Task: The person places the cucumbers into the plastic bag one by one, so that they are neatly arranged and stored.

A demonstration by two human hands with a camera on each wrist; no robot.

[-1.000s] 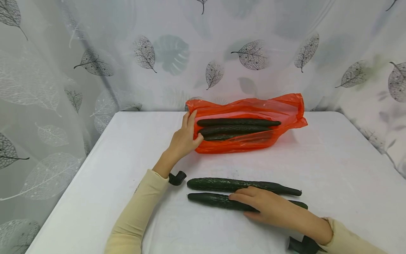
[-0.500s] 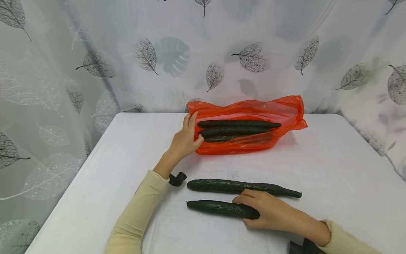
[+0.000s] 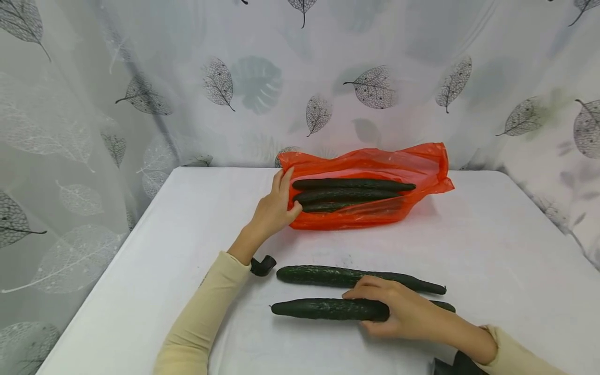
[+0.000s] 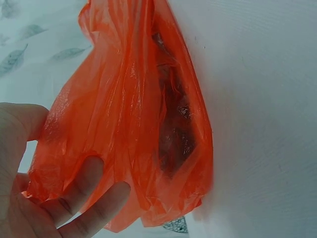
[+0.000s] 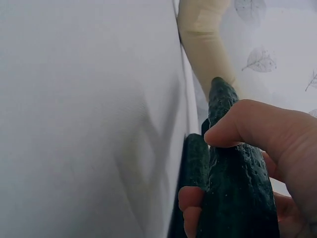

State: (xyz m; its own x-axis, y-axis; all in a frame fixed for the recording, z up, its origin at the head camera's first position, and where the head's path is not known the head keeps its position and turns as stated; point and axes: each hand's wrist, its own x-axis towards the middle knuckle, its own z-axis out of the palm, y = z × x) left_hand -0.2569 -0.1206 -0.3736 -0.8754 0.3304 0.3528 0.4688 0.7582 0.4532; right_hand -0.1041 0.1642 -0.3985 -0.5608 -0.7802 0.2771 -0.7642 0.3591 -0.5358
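Note:
My right hand (image 3: 394,310) grips a dark green cucumber (image 3: 323,309) near its middle, thumb on the near side. The right wrist view shows the thumb and fingers around this cucumber (image 5: 237,188). Just beyond it a longer cucumber (image 3: 319,274) lies on the white table, partly behind the hand. At the back, an orange-red plastic bag (image 3: 361,221) lies with its mouth toward me and several cucumbers (image 3: 351,185) inside. My left hand (image 3: 272,208) holds the bag's left end, its thumb at the near rim and fingers at the far rim, spread over the plastic (image 4: 114,99).
A white cover (image 3: 492,250) spreads over the table. Behind and to the left hangs a pale curtain (image 3: 178,67) with a leaf print. Black devices sit at my wrists, one at the left wrist (image 3: 263,265) and one at the right wrist (image 3: 457,364).
My right hand has taken hold of the nearer cucumber and drawn it slightly toward me, away from the longer one. My left hand stays at the bag.

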